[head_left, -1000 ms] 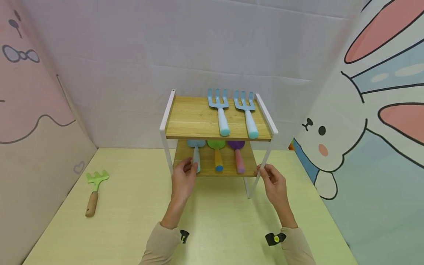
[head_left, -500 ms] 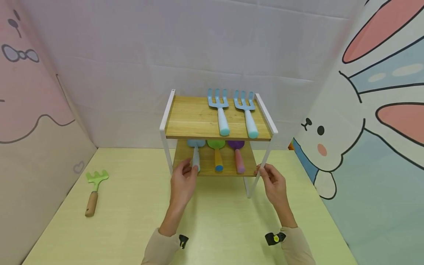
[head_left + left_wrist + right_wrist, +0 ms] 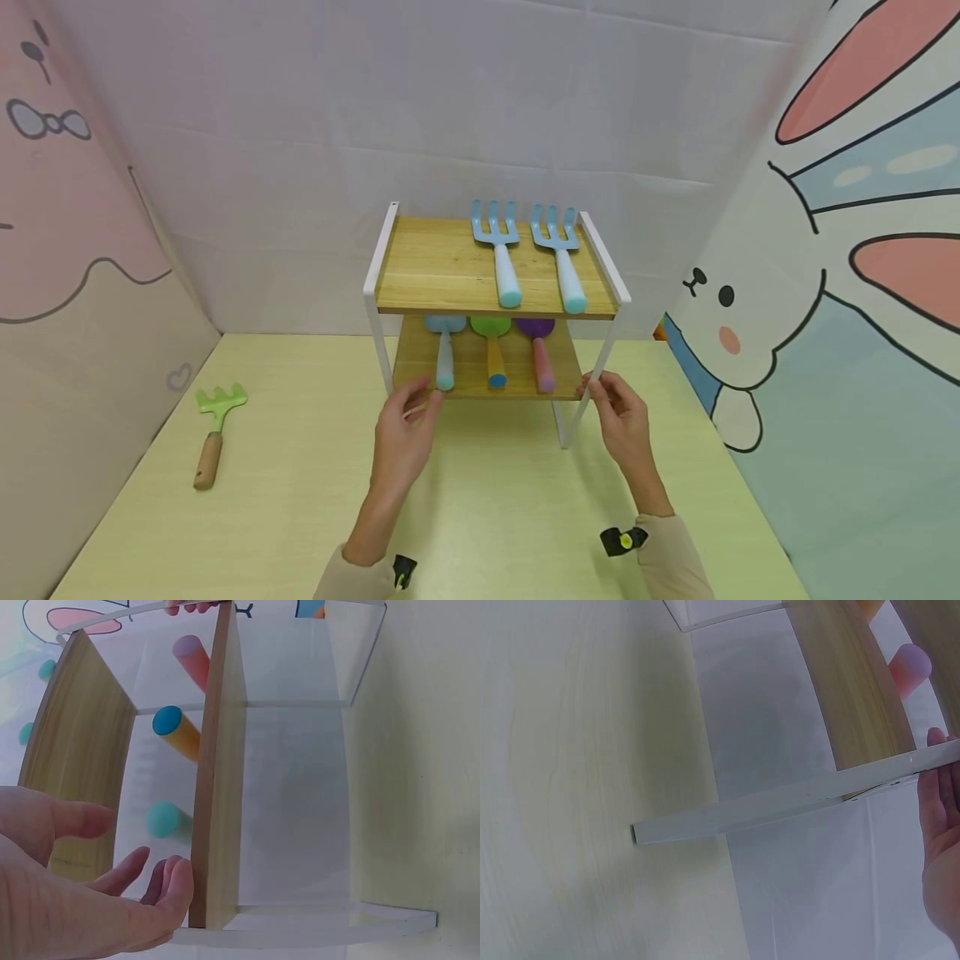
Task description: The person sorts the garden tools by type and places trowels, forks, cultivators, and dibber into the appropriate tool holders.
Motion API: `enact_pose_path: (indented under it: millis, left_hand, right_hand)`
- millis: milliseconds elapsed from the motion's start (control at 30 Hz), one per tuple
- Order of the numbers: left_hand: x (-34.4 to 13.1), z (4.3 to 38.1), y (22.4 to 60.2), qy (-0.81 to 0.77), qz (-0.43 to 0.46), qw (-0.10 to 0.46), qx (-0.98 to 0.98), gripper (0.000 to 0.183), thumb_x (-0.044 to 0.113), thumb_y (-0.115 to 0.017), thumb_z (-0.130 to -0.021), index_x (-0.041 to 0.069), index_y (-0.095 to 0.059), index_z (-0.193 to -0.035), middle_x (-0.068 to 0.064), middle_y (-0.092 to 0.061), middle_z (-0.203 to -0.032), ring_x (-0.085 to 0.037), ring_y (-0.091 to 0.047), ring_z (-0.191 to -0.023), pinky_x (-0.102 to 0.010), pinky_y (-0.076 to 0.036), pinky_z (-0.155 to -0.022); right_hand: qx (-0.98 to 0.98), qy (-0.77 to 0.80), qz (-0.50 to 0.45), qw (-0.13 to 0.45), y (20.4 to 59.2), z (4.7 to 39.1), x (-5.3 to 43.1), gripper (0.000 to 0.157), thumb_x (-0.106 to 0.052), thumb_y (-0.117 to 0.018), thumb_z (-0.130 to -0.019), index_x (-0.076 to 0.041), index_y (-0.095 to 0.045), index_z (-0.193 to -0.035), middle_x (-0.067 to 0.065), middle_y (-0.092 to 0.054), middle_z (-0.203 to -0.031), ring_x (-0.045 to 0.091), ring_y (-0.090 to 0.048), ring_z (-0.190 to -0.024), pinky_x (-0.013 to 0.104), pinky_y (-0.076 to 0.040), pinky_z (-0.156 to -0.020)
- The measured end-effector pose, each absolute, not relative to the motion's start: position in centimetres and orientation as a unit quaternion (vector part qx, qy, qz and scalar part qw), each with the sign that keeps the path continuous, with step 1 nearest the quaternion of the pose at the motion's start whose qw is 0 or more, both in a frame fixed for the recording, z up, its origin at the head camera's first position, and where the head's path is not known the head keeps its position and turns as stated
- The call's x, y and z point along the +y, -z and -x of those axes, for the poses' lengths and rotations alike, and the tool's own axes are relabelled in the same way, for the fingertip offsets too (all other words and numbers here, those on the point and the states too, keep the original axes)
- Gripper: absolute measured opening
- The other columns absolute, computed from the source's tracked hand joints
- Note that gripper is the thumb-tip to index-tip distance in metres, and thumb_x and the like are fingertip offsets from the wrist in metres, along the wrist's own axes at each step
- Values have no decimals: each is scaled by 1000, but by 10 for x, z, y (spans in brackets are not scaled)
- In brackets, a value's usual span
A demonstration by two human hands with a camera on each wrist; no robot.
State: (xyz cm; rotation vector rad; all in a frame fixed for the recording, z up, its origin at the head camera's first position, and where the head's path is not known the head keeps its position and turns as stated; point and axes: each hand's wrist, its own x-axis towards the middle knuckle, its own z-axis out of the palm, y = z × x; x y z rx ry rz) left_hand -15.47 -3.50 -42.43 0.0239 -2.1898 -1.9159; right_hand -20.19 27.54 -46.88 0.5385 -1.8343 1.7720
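A two-tier wooden shelf (image 3: 427, 271) with white metal legs stands in the middle of the table. On its lower board lie a light blue trowel (image 3: 445, 360), a green scoop (image 3: 494, 354) with a yellow handle, and a purple scoop (image 3: 542, 358) with a pink handle; the upper board partly hides their heads. My left hand (image 3: 401, 437) is at the lower board's front left corner, fingers loosely bent and nothing between them, close by the trowel's turquoise end (image 3: 164, 819). My right hand (image 3: 624, 423) holds the shelf's right front leg (image 3: 780, 801), fingertips reaching behind it.
Two light blue hand forks (image 3: 507, 275) (image 3: 571, 282) lie on the right half of the upper board. A green hand rake (image 3: 211, 450) with a wooden handle rests on the table (image 3: 300, 467) at the left. Cartoon-printed panels and a white cloth (image 3: 285, 167) surround the table.
My left hand has let go of the light blue trowel's handle and drawn back slightly down and left. The trowel stays on the lower board; my right hand has not moved.
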Motion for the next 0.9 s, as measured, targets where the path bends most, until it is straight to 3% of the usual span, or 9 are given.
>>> enact_pose_path:
  millis: [467, 900]
  left_hand:
    - [-50, 144, 435, 639, -19, 137, -757, 29, 17, -65, -103, -2, -68, -125, -14, -70, -117, -28, -66, -110, -30, -54, -95]
    - [-70, 141, 446, 618, -40, 124, -775, 27, 19, -63, -104, 1, -70, -124, -13, -71, -117, -25, -67, -108, -28, -53, -94]
  right_hand:
    - [-680, -655, -195, 265, 470, 202, 275, 14, 14, -52, -101, 18, -63, -108, 16, -70, -96, 13, -71, -88, 24, -58, -87]
    - [-680, -656, -198, 260, 470, 202, 276, 13, 13, -53, -101, 19, -63, -108, 21, -68, -94, 13, -70, -86, 25, -58, -86]
